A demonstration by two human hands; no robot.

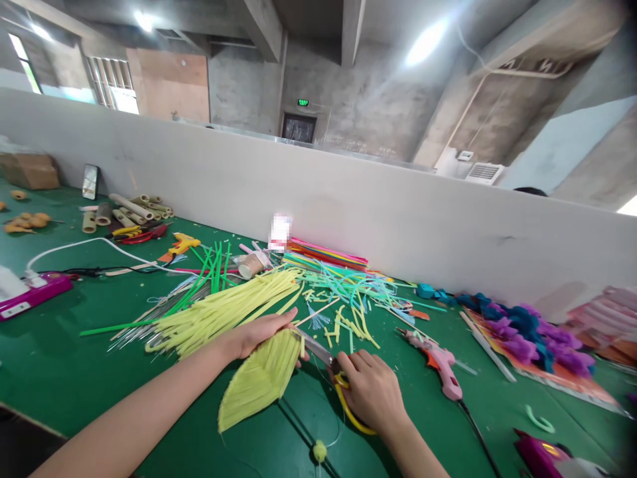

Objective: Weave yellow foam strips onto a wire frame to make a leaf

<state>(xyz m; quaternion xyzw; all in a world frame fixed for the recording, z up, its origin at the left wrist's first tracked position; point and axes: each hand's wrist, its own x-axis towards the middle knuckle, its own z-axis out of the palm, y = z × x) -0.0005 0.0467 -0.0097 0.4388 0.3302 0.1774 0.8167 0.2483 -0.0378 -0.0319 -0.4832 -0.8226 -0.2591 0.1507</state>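
My left hand is closed on the top edge of a pale yellow leaf-shaped piece, which looks made of pipe cleaners laid side by side. Scissors with yellow handles sit in my right hand, fingers curled round the handles. Their blades reach the leaf piece's upper right edge, beside my left fingers; whether they are fully closed I cannot tell. Just beyond my left hand lies a thick bundle of yellow pipe cleaners. Short yellow offcuts are scattered past the blades. A small yellow-green ball lies nearer me.
A pink glue gun lies right, a yellow one back left. Green pipe cleaners, bamboo pieces and a purple power strip are left. Purple and teal fuzzy shapes lie right. A white partition borders the green table.
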